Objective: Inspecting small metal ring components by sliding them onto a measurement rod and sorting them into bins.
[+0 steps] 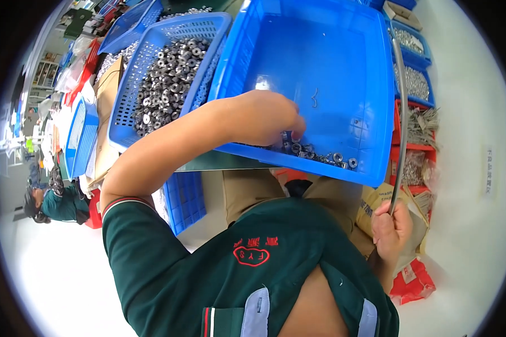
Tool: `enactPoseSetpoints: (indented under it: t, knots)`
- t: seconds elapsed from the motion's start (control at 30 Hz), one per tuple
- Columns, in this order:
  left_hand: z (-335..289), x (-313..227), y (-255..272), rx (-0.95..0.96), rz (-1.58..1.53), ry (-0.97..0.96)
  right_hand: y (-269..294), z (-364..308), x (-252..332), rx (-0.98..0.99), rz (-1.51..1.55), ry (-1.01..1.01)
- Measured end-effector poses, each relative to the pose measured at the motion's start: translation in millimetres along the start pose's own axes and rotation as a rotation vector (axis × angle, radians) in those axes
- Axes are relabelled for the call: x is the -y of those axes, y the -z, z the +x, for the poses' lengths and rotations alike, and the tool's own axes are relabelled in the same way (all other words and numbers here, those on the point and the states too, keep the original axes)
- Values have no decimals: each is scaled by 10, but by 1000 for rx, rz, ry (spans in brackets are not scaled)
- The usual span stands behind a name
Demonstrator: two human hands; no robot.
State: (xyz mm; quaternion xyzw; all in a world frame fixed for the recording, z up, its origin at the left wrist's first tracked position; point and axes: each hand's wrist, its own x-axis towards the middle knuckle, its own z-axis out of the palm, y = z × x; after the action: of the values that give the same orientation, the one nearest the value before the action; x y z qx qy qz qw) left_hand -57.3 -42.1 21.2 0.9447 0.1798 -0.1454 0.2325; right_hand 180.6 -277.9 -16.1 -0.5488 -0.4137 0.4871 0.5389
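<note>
My left hand (pixel 270 119) reaches into a large blue plastic tray (pixel 371 140), its fingers bent down and closed at a small cluster of dark metal ring-shaped parts (pixel 306 150) along the near wall. The hand partly covers the parts and is slightly blurred, but one dark part shows at the fingertips. On the right, outside the tray, my right hand (pixel 392 224) is wrapped around the lower end of a long grey metal rod (pixel 402 106). The rod rises along the tray's right side and looks curved. A small bent wire-like piece (pixel 314 98) lies on the tray floor.
Left of the tray stands a blue perforated basket (pixel 123 112) heaped with similar metal parts (pixel 168 78). Blue bins (pixel 413 84) and red bins (pixel 416 129) of small metal pieces line the right. A yellowish sack (pixel 376 208) is beside my right hand. Another person (pixel 62 202) is at far left.
</note>
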Motion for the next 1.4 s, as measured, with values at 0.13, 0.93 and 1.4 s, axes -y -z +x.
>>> enactPoseSetpoints:
  t: [0.13, 0.93, 1.4]
  knots:
    - [166, 52, -102, 61, -6, -69, 31, 105, -13, -63, 61, -48]
    - [629, 137, -190, -184, -98, -487, 55, 432, -128, -40, 189, -101]
    - [611, 371, -234, -234, 49, -353, 62, 442, -134, -18, 187, -83]
